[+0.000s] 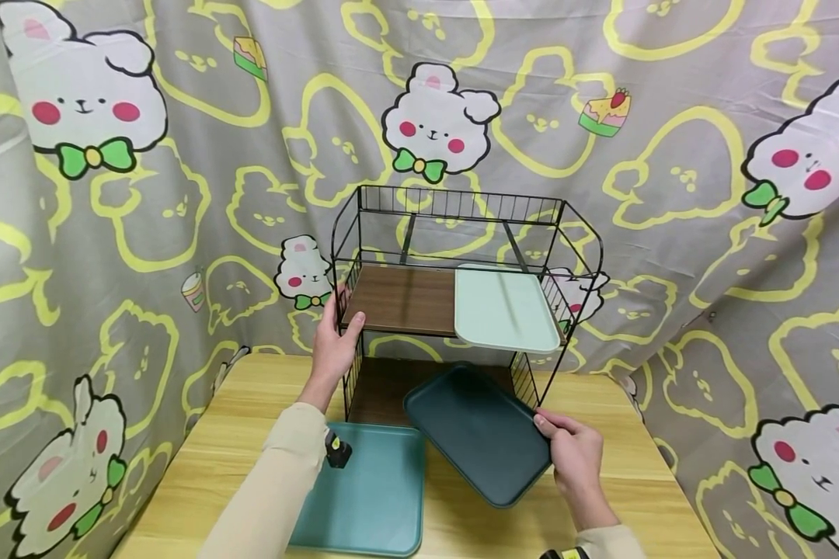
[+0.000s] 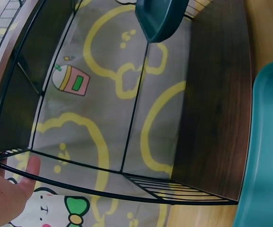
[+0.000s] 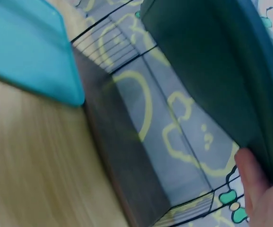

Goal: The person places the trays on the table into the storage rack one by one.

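Observation:
A black wire rack with two brown wood-look shelves stands on the table; its upper shelf carries a pale green tray on the right side. My left hand holds the rack's left side by that shelf, thumb at the front edge and fingers behind the frame. With my right hand I grip the right edge of a dark green-blue tray. Tilted, this tray hangs in front of the lower shelf. Seen from the right wrist, its underside shows above the lower shelf.
A teal tray lies on the wooden table in front of the rack, to the left. Behind and on both sides hangs a grey curtain with rabbit prints. My left forearm reaches over the teal tray's left part.

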Tool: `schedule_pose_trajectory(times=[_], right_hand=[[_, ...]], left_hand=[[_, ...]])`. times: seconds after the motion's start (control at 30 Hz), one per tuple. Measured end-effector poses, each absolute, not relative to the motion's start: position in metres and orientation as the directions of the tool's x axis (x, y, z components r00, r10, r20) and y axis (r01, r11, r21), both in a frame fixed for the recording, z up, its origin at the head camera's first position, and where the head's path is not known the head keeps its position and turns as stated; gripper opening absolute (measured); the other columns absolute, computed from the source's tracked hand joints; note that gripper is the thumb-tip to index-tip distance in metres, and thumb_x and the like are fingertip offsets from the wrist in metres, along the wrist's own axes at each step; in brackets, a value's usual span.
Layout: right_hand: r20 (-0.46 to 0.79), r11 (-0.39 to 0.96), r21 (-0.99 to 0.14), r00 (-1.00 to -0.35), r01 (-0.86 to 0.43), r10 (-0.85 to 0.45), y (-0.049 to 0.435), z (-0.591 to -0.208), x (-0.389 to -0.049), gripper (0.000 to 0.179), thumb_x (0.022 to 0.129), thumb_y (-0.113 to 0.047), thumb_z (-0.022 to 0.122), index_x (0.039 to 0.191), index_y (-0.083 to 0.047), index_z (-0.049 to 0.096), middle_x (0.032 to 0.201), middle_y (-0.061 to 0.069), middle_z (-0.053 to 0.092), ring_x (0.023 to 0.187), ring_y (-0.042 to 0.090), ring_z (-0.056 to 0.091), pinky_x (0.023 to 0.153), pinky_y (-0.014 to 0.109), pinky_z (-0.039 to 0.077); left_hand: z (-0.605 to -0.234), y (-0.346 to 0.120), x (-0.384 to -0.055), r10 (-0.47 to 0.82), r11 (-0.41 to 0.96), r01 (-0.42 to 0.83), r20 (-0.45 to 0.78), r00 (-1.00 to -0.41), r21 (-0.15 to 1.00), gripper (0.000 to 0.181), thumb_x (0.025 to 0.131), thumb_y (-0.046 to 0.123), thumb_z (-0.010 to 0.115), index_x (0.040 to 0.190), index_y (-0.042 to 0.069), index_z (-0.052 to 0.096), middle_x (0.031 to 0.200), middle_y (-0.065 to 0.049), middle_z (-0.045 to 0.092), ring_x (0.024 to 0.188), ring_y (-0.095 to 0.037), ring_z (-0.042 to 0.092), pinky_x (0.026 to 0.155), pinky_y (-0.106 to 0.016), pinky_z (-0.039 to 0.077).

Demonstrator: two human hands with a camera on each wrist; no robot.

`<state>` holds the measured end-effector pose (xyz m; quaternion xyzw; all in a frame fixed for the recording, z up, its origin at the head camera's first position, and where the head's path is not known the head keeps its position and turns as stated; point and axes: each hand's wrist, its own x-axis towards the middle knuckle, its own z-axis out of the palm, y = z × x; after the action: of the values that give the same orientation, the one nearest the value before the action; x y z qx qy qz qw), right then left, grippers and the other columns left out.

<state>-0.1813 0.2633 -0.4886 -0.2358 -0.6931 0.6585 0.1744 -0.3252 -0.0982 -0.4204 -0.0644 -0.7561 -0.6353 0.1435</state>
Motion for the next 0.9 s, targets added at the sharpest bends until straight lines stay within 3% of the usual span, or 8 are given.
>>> schedule_pose_trajectory(times=[0.27,0.53,0.9], right_hand=[[-0.051,-0.013,-0.998,-0.776,0.055,0.629,0.242,-0.473,-0.174,0.028,0.092,-0.008,0.082,0.115,0.007,0.079,0.095,-0.005,0.081,0.087,-0.009,0.066,0.075,0.011,0.057],[-0.076,-0.082,-0.996,-0.76,0.03,0.645,0.228,-0.456,-0.161,0.013,0.094,-0.004,0.079,0.105,-0.007,0.085,0.096,-0.005,0.075,0.084,-0.001,0.07,0.073,0.017,0.061],[-0.129,-0.166,-0.986,-0.777,0.033,0.616,0.217,-0.428,-0.145,0.015,0.094,-0.005,0.078,0.1,-0.016,0.086,0.092,-0.011,0.072,0.082,0.004,0.074,0.076,0.02,0.063]], left_hand=[[-0.418,-0.099,-0.323,-0.094,0.184,0.265,0.286,-0.954,0.946,0.067,0.11,0.03,0.059,0.169,0.031,0.028,0.175,0.002,0.034,0.164,-0.022,0.027,0.135,-0.048,0.023],[-0.416,-0.099,-0.323,-0.088,0.193,0.25,0.27,-0.959,0.949,0.066,0.11,0.031,0.059,0.168,0.035,0.028,0.175,0.002,0.031,0.165,-0.022,0.024,0.135,-0.049,0.022],[-0.418,-0.102,-0.325,-0.081,0.216,0.263,0.285,-0.955,0.94,0.063,0.11,0.033,0.059,0.167,0.036,0.032,0.173,0.001,0.037,0.163,-0.024,0.029,0.134,-0.048,0.025]])
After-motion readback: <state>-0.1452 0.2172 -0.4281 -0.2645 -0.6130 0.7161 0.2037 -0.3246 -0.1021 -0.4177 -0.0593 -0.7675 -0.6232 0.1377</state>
